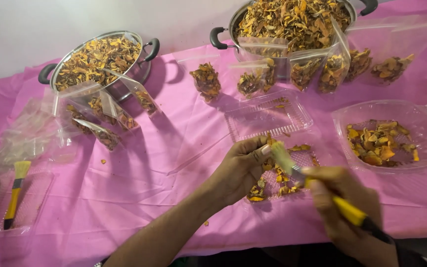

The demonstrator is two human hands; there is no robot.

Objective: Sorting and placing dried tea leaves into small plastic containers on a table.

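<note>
**Hands pinch a dried piece and brush it over the tray**

Right hand (349, 217), nearest to me, is wrapped tight around the yellow-and-black handle of a small brush (317, 185); its pale bristles point up and left, touching what the other hand holds. It is blurred, so I cannot make out the single fingers. Left hand (243, 168) has its fingertips pressed together on a small orange-brown dried piece (269, 140), thumb on top, held just above a clear plastic tray (300, 160) that carries a scatter of similar dried pieces.

On the same pink tablecloth (174, 148), to my right, I see a clear round container (423, 131) with a heap of yellow-orange pieces in it. An empty-looking clear lid (268, 116) lies just beyond the tray. At the far left edge a second brush (16, 190) with a yellow handle rests in another clear tray.

Farther off, a row of small clear bags (317, 66) partly filled with dried material stands near the right-hand steel pot (292, 20), which is heaped with the same stuff. More bags lean by the left-hand steel pot (100, 59), also full.
</note>
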